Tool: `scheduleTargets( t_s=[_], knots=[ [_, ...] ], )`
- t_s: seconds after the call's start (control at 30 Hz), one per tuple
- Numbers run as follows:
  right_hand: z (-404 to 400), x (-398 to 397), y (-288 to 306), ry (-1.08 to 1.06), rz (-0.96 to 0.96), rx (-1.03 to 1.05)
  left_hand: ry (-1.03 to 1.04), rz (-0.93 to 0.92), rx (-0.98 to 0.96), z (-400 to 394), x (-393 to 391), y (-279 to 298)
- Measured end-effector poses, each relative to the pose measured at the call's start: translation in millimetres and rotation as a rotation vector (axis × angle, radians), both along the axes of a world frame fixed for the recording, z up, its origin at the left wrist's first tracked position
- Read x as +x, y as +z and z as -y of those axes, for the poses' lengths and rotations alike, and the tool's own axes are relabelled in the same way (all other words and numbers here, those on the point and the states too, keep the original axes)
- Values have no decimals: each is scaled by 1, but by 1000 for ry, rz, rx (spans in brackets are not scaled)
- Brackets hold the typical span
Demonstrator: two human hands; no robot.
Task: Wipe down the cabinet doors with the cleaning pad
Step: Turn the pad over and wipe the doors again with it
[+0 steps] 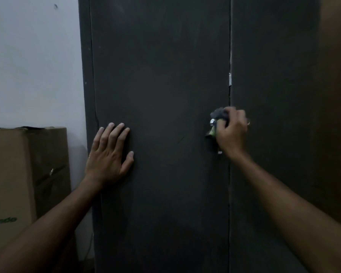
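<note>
While right hand (231,131) grips bunched cleaning pad (218,115) against shiny handle (212,121) at left door (161,85) right edge, by seam with right door (274,75); left hand (108,154) flat, fingers spread, empty, near hinge edge, likely bracing door against wiping pressure.

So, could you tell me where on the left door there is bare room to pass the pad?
The left door is bare between the left hand and the right hand, and above and below them. It is crowded at the seam, where the right hand holds the pad over the shiny knob.
</note>
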State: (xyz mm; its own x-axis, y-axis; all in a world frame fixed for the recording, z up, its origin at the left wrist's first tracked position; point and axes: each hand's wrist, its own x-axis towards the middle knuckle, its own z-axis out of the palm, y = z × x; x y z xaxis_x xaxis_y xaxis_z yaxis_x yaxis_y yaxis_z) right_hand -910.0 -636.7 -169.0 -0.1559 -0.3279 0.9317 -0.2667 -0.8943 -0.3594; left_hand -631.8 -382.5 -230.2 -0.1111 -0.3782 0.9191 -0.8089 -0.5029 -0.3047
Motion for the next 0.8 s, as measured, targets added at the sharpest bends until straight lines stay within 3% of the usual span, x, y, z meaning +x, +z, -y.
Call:
scheduleTargets(
  t_s=[0.1, 0.17, 0.3, 0.43, 0.53, 0.63, 0.8],
  knots=[
    [-5, 10, -57, -53, -108, -16, -20, -23, 9, -2, -2, 1],
    [0, 10, -76, -16, -52, 40, -40, -37, 10, -3, -6, 2],
    [23, 10, -12, 104, 108, 282, -45, -116, -20, 4, -24, 12],
    [30, 11, 11, 65, 14, 32, -87, -60, 53, 31, -51, 30],
    [44, -2, -45, 11, -41, -32, -142, -18, 151, 55, -70, 42],
    [57, -21, -88, -109, -286, -91, -181, 17, 207, 80, -90, 50],
    [63, -7, -18, -280, -266, -182, -192, 11, 219, 116, -106, 52]
  ],
)
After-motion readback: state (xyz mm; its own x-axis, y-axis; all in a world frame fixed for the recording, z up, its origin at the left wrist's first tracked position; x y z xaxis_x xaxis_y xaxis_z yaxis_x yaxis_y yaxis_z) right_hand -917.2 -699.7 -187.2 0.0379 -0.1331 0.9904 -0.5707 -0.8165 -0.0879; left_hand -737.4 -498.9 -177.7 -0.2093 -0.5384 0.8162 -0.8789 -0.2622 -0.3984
